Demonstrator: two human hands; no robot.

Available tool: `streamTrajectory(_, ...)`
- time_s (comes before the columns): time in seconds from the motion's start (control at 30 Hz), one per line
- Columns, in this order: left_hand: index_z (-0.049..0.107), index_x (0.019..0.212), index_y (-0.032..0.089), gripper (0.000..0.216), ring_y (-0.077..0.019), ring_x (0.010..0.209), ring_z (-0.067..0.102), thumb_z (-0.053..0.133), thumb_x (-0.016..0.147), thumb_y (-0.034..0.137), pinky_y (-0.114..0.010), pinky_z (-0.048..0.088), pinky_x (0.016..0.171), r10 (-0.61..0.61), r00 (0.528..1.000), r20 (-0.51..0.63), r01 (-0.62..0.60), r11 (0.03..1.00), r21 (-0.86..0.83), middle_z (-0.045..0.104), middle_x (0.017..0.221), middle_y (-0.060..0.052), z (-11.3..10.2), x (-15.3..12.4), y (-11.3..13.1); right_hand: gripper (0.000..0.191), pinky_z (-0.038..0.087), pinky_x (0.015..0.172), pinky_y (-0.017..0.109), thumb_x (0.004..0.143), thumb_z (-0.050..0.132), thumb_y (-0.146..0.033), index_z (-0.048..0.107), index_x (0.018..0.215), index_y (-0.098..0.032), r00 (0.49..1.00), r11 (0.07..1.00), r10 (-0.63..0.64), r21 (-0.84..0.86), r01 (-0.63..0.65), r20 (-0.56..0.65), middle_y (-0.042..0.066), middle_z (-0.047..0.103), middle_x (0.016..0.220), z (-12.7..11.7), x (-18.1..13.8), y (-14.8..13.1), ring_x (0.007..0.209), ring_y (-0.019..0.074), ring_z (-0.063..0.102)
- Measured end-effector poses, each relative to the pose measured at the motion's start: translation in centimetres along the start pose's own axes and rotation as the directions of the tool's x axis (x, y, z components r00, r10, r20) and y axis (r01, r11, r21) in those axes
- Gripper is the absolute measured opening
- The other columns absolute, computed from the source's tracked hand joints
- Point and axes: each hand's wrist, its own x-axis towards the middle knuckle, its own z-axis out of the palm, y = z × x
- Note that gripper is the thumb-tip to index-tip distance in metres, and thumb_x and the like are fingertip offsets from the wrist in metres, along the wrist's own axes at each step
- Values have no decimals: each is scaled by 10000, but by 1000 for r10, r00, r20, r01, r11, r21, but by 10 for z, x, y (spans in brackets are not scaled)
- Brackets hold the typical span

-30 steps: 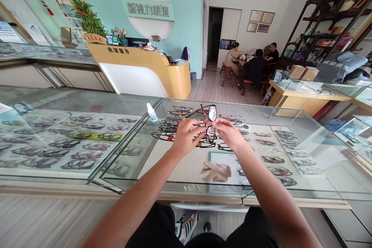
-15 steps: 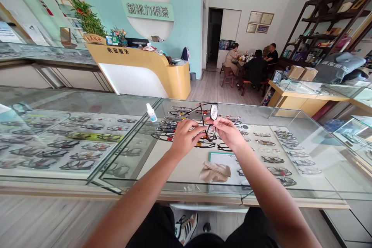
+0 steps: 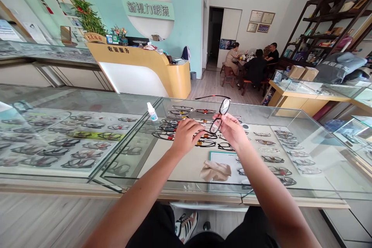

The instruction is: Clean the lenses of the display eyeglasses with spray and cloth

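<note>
A pair of black-framed eyeglasses (image 3: 224,107) is held up above the glass counter (image 3: 162,168), tilted so that one lens sits higher than the other. My right hand (image 3: 234,131) pinches the frame around the bridge, between the two lenses. At the lower lens, my left hand (image 3: 186,136) has its fingers closed on the temple side of the frame; its fingertips are partly hidden. One temple stretches out to the left above both hands. Several eyeglasses (image 3: 164,135) lie behind and beneath my hands. A beige cloth (image 3: 215,171) lies crumpled nearer to me.
A small white spray bottle (image 3: 152,112) stands left of my hands. More eyeglasses (image 3: 273,159) are laid out to the right, and others fill the left display case (image 3: 78,154). Beyond stands a wooden reception desk (image 3: 177,81). Several people (image 3: 255,66) sit around a table at the back.
The eyeglasses have turned and moved slightly up and right in my right hand, so both lenses now show. The upper temple has swung up and away. My left hand has barely shifted.
</note>
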Motion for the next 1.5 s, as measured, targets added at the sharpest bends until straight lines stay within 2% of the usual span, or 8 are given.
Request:
streamTrajectory(0.3, 717, 1339, 250, 284, -310, 1404, 641, 654, 1070, 314, -515, 462, 1223, -209, 962, -176, 209, 978, -19, 714, 1491, -125, -26, 14, -37, 279, 597, 1008, 454, 784, 991, -485, 813, 909, -311, 998, 997, -64, 33, 64, -16, 59, 821, 1156, -11, -3, -7, 1066, 270, 744)
streamTrajectory(0.5, 534, 1535, 170, 684, -454, 1572, 468, 796, 908, 245, -640, 341, 1309, -878, 370, -302, 921, 389, -2, 531, 1642, -246, -54, 19, -147, 299, 583, 1026, 467, 757, 1020, -477, 806, 910, -334, 994, 994, -107, 16, 107, -14, 43, 835, 1145, -15, -3, -15, 1024, 258, 742)
streamTrajectory(0.73, 709, 1297, 155, 370, -288, 1199, 717, 791, 1015, 381, -539, 587, 1096, -988, 149, -40, 987, 151, -58, 738, 1293, -117, -57, -15, -191, 339, 582, 1030, 481, 750, 1015, -513, 788, 920, -327, 994, 994, -99, -47, 97, -39, 65, 840, 1102, -13, -6, -16, 1014, 273, 738)
streamTrajectory(0.87, 691, 1189, 154, 262, -270, 1163, 697, 756, 995, 317, -491, 587, 1064, -978, 206, -19, 960, 206, -190, 724, 1209, -106, -60, -7, -181, 326, 573, 1038, 454, 757, 1012, -498, 765, 869, -317, 993, 991, -116, -62, 115, -25, 55, 826, 1034, -13, -4, -16, 1012, 264, 742)
streamTrajectory(1.03, 601, 1090, 224, 235, -234, 1022, 679, 629, 891, 346, -373, 621, 875, -886, 451, 111, 790, 338, -512, 670, 1059, -75, -49, 40, -128, 318, 565, 1073, 460, 784, 986, -498, 741, 838, -303, 992, 989, -125, -78, 123, -23, 58, 816, 1055, -11, -1, -15, 1081, 273, 745)
streamTrajectory(1.23, 533, 735, 239, 671, -206, 649, 515, 444, 904, 883, -353, 466, 535, -543, 662, 517, 671, 120, -732, 471, 703, -42, -26, 79, -37, 366, 561, 1068, 448, 714, 1022, -515, 748, 819, -296, 997, 993, -69, -102, 68, -14, 54, 826, 1040, -5, -1, -9, 1084, 280, 752)
streamTrajectory(1.37, 477, 623, 244, 819, -169, 555, 389, 414, 857, 1026, -316, 337, 474, -309, 686, 658, 666, -95, -740, 347, 614, -6, -14, 73, -9, 386, 548, 1024, 412, 730, 1005, -578, 789, 850, -281, 1000, 979, -6, -202, 6, 0, 49, 833, 984, 0, -2, 1, 1026, 262, 745)
streamTrajectory(1.5, 474, 592, 248, 840, -171, 521, 391, 322, 866, 1028, -325, 352, 458, -364, 689, 628, 674, 0, -739, 356, 576, -14, -4, 59, -11, 422, 547, 1026, 414, 702, 1015, -615, 802, 839, -278, 1000, 970, 14, -241, -9, 16, 38, 824, 901, 6, -3, 13, 974, 254, 746)
